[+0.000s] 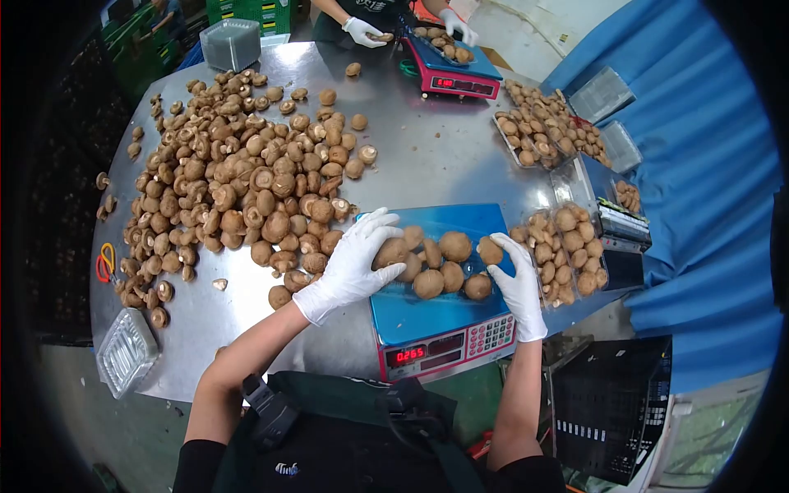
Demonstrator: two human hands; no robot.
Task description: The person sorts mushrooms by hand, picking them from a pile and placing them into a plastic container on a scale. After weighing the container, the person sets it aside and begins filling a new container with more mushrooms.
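A scale (382,308) with a blue platform stands before me, its red digits reading 0.265. Several brown shiitake mushrooms (453,277) lie on it in what looks like a clear plastic tray, whose edges are hard to make out. My gloved left hand (355,261) curves its fingers and thumb around a large mushroom (390,254) at the left end. At the right end, my gloved right hand (519,289) holds another mushroom (490,251) between thumb and fingers.
A big mushroom heap (238,181) covers the table's left side. Filled clear trays (567,251) stand right of the scale. Empty trays (127,353) lie front left, near orange-handled scissors (105,263). Across the table, another person's gloved hands (362,31) work by a second scale (452,70).
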